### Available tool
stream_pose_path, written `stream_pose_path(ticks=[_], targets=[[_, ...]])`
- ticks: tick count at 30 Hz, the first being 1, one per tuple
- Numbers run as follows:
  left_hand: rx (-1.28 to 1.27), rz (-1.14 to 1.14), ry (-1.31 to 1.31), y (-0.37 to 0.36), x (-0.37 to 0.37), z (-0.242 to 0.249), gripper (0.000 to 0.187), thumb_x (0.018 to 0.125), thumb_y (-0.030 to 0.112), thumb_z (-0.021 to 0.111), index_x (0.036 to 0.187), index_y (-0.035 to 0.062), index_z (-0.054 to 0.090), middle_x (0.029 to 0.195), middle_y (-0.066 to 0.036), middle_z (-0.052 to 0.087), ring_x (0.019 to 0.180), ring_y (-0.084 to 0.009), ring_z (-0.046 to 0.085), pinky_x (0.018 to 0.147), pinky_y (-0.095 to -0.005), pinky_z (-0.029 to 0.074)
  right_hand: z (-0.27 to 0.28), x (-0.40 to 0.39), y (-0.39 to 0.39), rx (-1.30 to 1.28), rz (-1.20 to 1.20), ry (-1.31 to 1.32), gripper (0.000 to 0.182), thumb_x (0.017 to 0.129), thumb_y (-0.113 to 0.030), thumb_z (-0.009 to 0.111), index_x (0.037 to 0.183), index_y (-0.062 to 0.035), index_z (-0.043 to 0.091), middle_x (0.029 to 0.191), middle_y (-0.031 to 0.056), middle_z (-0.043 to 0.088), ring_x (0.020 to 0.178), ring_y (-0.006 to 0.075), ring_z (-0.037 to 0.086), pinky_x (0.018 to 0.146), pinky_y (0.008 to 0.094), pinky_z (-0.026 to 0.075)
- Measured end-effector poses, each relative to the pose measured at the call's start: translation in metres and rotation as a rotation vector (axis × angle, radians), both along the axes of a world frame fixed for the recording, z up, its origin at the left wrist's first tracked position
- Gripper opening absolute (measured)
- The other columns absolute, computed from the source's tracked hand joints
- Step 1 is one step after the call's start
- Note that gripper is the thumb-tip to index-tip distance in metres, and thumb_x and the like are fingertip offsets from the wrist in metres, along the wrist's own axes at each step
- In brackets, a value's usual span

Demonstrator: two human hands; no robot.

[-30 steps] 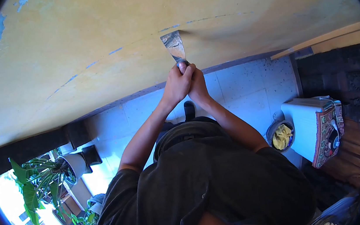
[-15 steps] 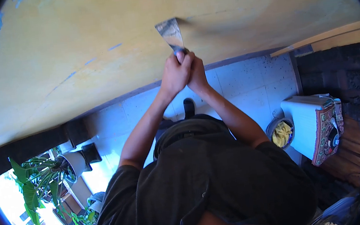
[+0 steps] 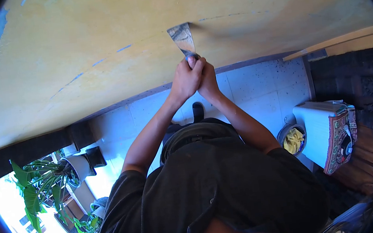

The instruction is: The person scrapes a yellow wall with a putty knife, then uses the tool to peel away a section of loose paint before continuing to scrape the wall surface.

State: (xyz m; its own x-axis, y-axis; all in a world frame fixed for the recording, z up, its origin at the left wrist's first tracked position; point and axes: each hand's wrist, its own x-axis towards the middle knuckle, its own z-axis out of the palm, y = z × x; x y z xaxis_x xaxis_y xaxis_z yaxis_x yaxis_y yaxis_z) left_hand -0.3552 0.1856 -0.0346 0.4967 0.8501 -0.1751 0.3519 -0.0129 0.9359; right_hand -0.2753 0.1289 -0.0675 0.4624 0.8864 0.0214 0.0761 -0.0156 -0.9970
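A metal scraper [image 3: 182, 38] with a wide, smudged blade lies against the yellow wall [image 3: 95, 30], its broad edge pointing up the view. Both hands are closed around its handle, which they mostly hide. My left hand [image 3: 186, 80] is wrapped round it on the left side, a thumb lying near the blade's base. Pressed against it from the right is my right hand [image 3: 208, 78], also closed on the handle. Bluish marks run in a broken line across the wall on both sides of the blade.
Pale floor tiles [image 3: 251, 82] lie below the wall. On the right stand a bin [image 3: 299, 146] with yellow material inside and a white cabinet [image 3: 316, 132] with a patterned cloth. A potted plant [image 3: 79, 168] is at the left. A wooden strip [image 3: 337, 41] borders the wall.
The scraper and both hands appear slightly lower and further right in the view. The wall marks and surroundings have also shifted a little. The grip looks the same.
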Motion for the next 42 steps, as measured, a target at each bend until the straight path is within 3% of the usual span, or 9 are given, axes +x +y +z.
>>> stream_pose_path(ticks=[18,21,22,25,28,31,34,37,42], targets=[[-0.01,0.006,-0.072,-0.009,0.003,-0.006,0.039,0.094,0.03,0.06,0.093,-0.0095,0.063,0.083,-0.028,0.066,0.082,-0.0406,0.067,0.08,-0.0449,0.051,-0.003,0.003,-0.007,-0.044,-0.014,0.003,0.042,0.106,-0.041,0.057,0.103,0.0,0.066,0.082,0.012,0.07,0.079,0.013,0.061,0.07,0.0342,0.05],[-0.007,-0.01,-0.047,-0.005,0.006,0.017,0.04,0.094,0.03,0.06,0.09,-0.0096,0.062,0.081,-0.029,0.065,0.08,-0.04,0.067,0.078,-0.0456,0.051,0.018,0.006,-0.002,0.036,-0.005,0.042,0.048,0.106,-0.045,0.055,0.087,-0.0016,0.061,0.075,0.0022,0.061,0.073,0.0104,0.052,0.064,0.033,0.045],[0.007,-0.005,-0.069,-0.004,0.007,0.016,0.041,0.094,0.031,0.06,0.087,-0.0097,0.061,0.08,-0.03,0.064,0.079,-0.0422,0.066,0.077,-0.0464,0.051,0.008,0.005,-0.001,0.034,-0.034,0.053,0.048,0.106,-0.045,0.055,0.086,-0.0019,0.06,0.074,0.0022,0.061,0.073,0.0099,0.051,0.064,0.0332,0.045],[0.021,-0.006,-0.051,-0.006,0.009,0.004,0.041,0.093,0.031,0.06,0.088,-0.0094,0.061,0.082,-0.031,0.065,0.082,-0.0455,0.066,0.078,-0.0475,0.051,0.002,0.007,-0.004,0.012,-0.027,0.012,0.043,0.107,-0.041,0.055,0.101,-0.0001,0.066,0.083,0.0111,0.07,0.08,0.0126,0.06,0.07,0.0341,0.05],[0.047,-0.022,0.008,-0.013,0.017,-0.027,0.041,0.093,0.032,0.06,0.091,-0.009,0.062,0.085,-0.032,0.066,0.085,-0.0481,0.066,0.08,-0.0489,0.051,-0.017,0.011,-0.014,-0.051,-0.084,0.079,0.044,0.107,-0.042,0.055,0.099,0.0,0.066,0.081,0.0094,0.068,0.078,0.0129,0.059,0.069,0.0344,0.049],[0.032,-0.033,-0.055,-0.014,0.023,-0.016,0.043,0.093,0.034,0.061,0.094,-0.0091,0.062,0.087,-0.032,0.066,0.087,-0.049,0.066,0.082,-0.0491,0.051,-0.008,0.018,-0.015,-0.056,-0.067,0.067,0.045,0.107,-0.043,0.055,0.097,0.0,0.065,0.08,0.008,0.068,0.077,0.0129,0.058,0.07,0.0346,0.049],[-0.002,-0.061,-0.003,-0.013,0.024,-0.001,0.039,0.096,0.029,0.057,0.094,-0.0089,0.062,0.079,-0.022,0.064,0.077,-0.0277,0.061,0.078,-0.0401,0.05,0.004,0.024,-0.015,-0.054,-0.031,0.051,0.045,0.106,-0.043,0.056,0.095,-0.0001,0.065,0.079,0.0073,0.067,0.076,0.0125,0.057,0.07,0.0343,0.049],[-0.018,-0.047,0.003,-0.014,0.025,-0.003,0.044,0.092,0.034,0.061,0.094,-0.0097,0.062,0.089,-0.032,0.067,0.089,-0.0486,0.066,0.083,-0.0481,0.052,0.002,0.023,-0.014,-0.005,-0.043,0.058,0.055,0.105,-0.051,0.054,0.082,-0.0017,0.06,0.073,0.0015,0.061,0.073,0.0086,0.051,0.063,0.0321,0.045],[0.018,-0.018,-0.047,-0.013,0.029,-0.007,0.042,0.093,0.034,0.061,0.093,-0.0086,0.062,0.087,-0.032,0.067,0.087,-0.0483,0.066,0.082,-0.0481,0.052,-0.026,0.028,-0.009,-0.025,-0.08,0.062,0.054,0.105,-0.051,0.054,0.083,-0.0021,0.061,0.073,0.0009,0.06,0.073,0.0087,0.051,0.063,0.0321,0.044]])
